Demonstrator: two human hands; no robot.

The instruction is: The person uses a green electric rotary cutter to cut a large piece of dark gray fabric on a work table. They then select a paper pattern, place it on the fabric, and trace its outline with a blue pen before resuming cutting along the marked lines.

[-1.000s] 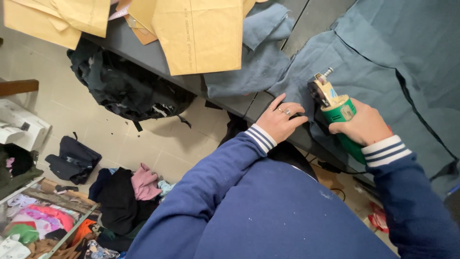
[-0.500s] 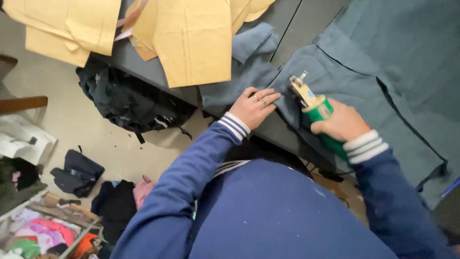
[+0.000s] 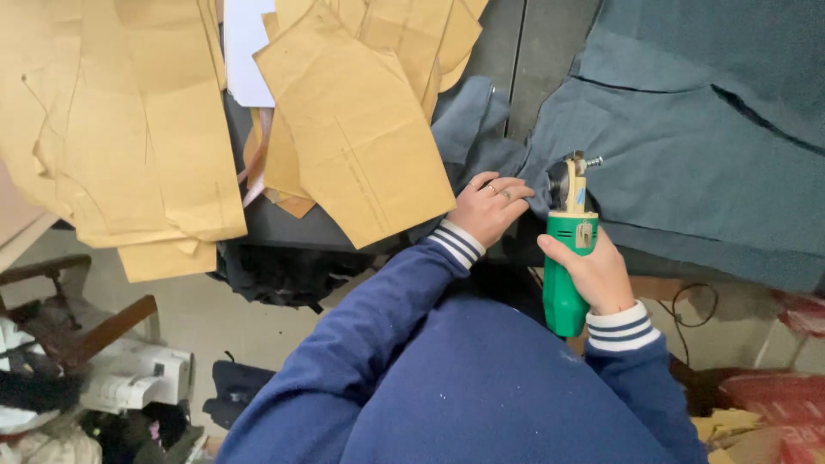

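Note:
My right hand point(image 3: 595, 271) grips the green body of a hand-held electric fabric cutter point(image 3: 569, 249), whose metal head rests at the near edge of a stack of grey-blue fabric point(image 3: 687, 180) on the dark table point(image 3: 524, 43). My left hand point(image 3: 488, 206), with a ring on one finger, presses flat on a fold of the same fabric just left of the cutter's head. Both sleeves are navy with striped cuffs.
Several tan paper pattern pieces point(image 3: 344, 120) lie over the table's left part and hang past its edge. A dark cloth heap point(image 3: 284, 271) hangs below. A white sewing machine point(image 3: 137, 378) and a wooden chair point(image 3: 77, 318) stand on the floor at left. A cable point(image 3: 687, 305) trails at right.
The view has swung so the table fills more of the frame. My left hand slid along the fabric edge, staying beside the cutter; my right hand keeps its hold.

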